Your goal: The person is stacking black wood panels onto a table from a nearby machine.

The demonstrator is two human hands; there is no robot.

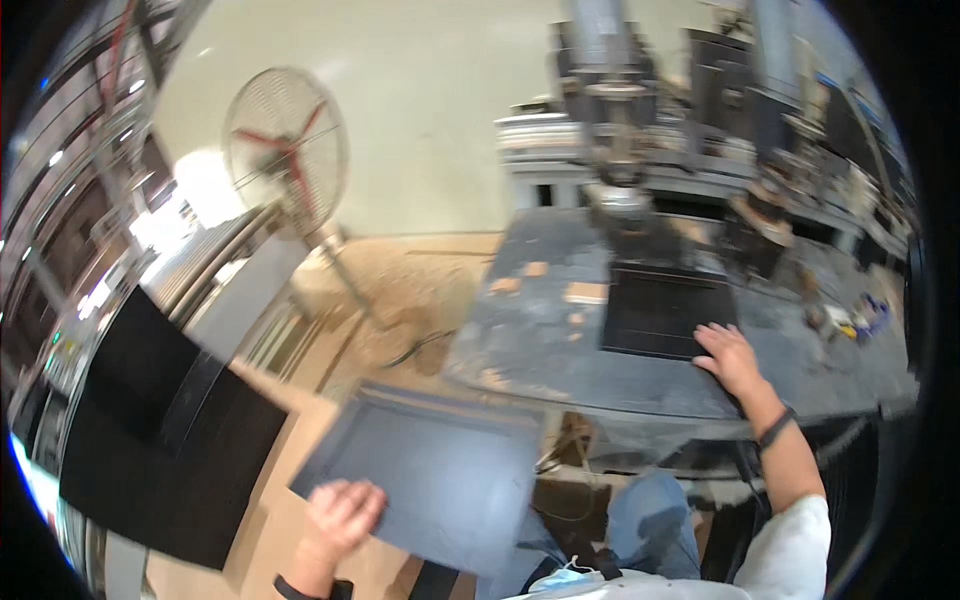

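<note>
My left hand (343, 514) has its fingers curled over the near left edge of a dark grey rectangular panel (445, 478), which is tilted in front of my legs. Farther right, my right hand (731, 357) lies with fingers spread on the near right corner of a black rectangular panel (655, 315). That black panel rests flat on the grey machine table (530, 345). Its far edge lies close to the blurred metal spindle head (622, 195) of the machine.
Large black boards (160, 440) are piled on my left on a tan surface. Wood offcuts (586, 292) are scattered over the machine table. A second machine head (760, 215) stands at the right, near a small clamp-like fitting (855, 318). Behind stands a caged fan (285, 150), with sawdust (420, 285) on the floor.
</note>
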